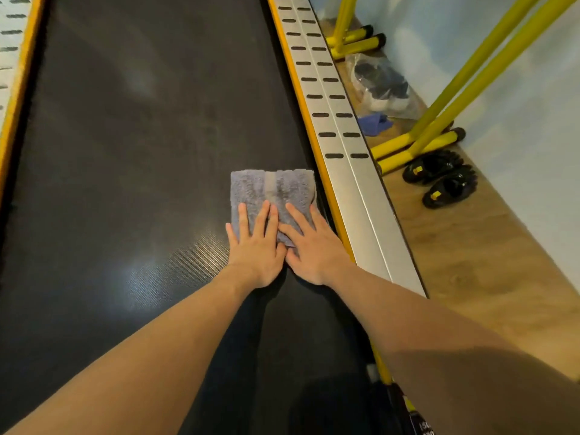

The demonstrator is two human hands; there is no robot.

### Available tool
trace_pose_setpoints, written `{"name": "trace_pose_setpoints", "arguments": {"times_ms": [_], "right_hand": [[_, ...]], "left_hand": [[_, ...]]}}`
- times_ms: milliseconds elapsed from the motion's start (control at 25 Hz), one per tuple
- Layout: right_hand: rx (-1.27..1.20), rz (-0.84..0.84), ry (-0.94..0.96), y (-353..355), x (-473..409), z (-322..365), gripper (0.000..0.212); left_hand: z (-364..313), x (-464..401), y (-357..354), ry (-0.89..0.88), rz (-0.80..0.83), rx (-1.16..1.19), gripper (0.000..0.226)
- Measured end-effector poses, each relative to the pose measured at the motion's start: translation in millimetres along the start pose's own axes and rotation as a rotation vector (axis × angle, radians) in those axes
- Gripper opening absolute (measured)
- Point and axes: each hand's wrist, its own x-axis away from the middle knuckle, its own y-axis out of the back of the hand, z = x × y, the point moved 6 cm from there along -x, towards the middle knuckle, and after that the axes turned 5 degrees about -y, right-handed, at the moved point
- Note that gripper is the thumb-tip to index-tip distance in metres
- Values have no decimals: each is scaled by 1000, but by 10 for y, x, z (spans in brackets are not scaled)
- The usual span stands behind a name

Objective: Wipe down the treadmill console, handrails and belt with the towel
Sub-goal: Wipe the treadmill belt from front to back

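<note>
Right now I see both of my bare hands pressed flat, side by side, on a folded grey terry towel (272, 191) that lies on the black textured treadmill belt (141, 152), close to the belt's right edge. My left hand (257, 246) has its fingers spread and palm down over the towel's near left part, its heel resting on the belt itself. My right hand (310, 246) lies just beside it, fingers splayed over the towel's near right part, with the thumbs of the two hands touching or nearly so. Neither hand is gripping; both are open and flat, pushing down on the cloth. The towel's far half is uncovered and shows a paler woven band running across the pile, and its right edge almost meets the yellow strip (314, 142) that borders the belt. Beyond that strip runs the silver metal side rail with dark oval slots (335, 120), and a matching slotted rail (9, 32) shows at the far left. On the wooden floor (489, 277) to the right stand yellow tubular frame legs with black end caps (439, 133), a pair of black sandals with yellow tags (442, 180) near the white wall (539, 127), a blue cloth (375, 122) just beside the rail, and a clear plastic bag holding dark shoes (384, 86). A soft glare sits on the belt left of my wrists.
</note>
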Motion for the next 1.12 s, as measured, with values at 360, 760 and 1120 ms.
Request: {"name": "trace_pose_setpoints", "arguments": {"times_ms": [360,760,1120], "right_hand": [[-14,-8,-39,-120,263,-103,58],[-29,36,-29,-530,1540,-3,65],[2,108,-136,-581,1704,231,70]], "left_hand": [[-191,144,-108,-66,18,-54,70],[-613,1269,-752,-90,53,-86,74],[-539,1479,-774,-141,56,-140,73]]}}
